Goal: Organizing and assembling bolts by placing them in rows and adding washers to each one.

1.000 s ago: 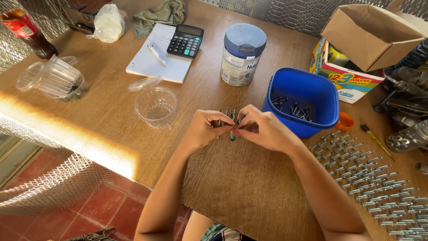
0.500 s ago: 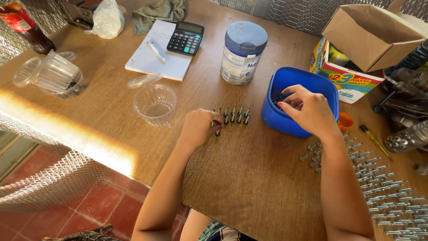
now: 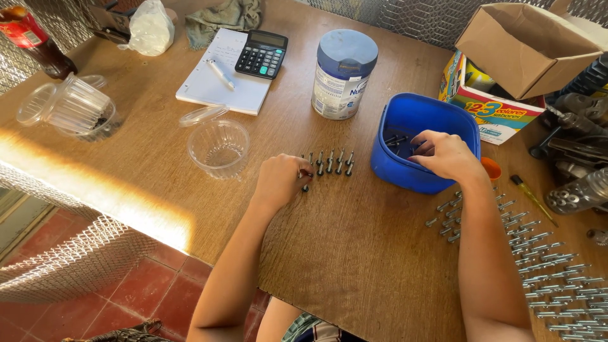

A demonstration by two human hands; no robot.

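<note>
Right hand [image 3: 446, 155] first: the fingers [image 3: 423, 147] are curled down into the blue plastic tub [image 3: 405, 174], right among the loose bolts [image 3: 398, 138] at the bottom. Can't tell whether they've actually pinched one, since the tips are buried behind the rim. The left hand [image 3: 278, 180] sits on the wooden table [image 3: 354, 247] with its fingers bunched up tight at the left end of a short row of bolts [image 3: 330, 162] standing upright side by side. The fingertips look closed on one small bolt [image 3: 306, 187] at that end, though it's mostly hidden by the knuckles.

Going outward: just left of that hand there's a clear plastic cup [image 3: 220, 149] with its lid [image 3: 201, 116] lying beside it. Behind the row stands a round tin with a blue lid [image 3: 344, 73]. Further back, a notepad [image 3: 218, 73] with a pen [image 3: 220, 73] on it and a black calculator [image 3: 261, 54] overlapping the corner. More clear cups [image 3: 73, 107] are stacked on their side at the far left.

On the right side of the table, a big spread of bolts [image 3: 544, 266] is laid flat in rows, with a small screwdriver [image 3: 532, 199] near them and a colourful box [image 3: 491, 104] behind the tub.
</note>
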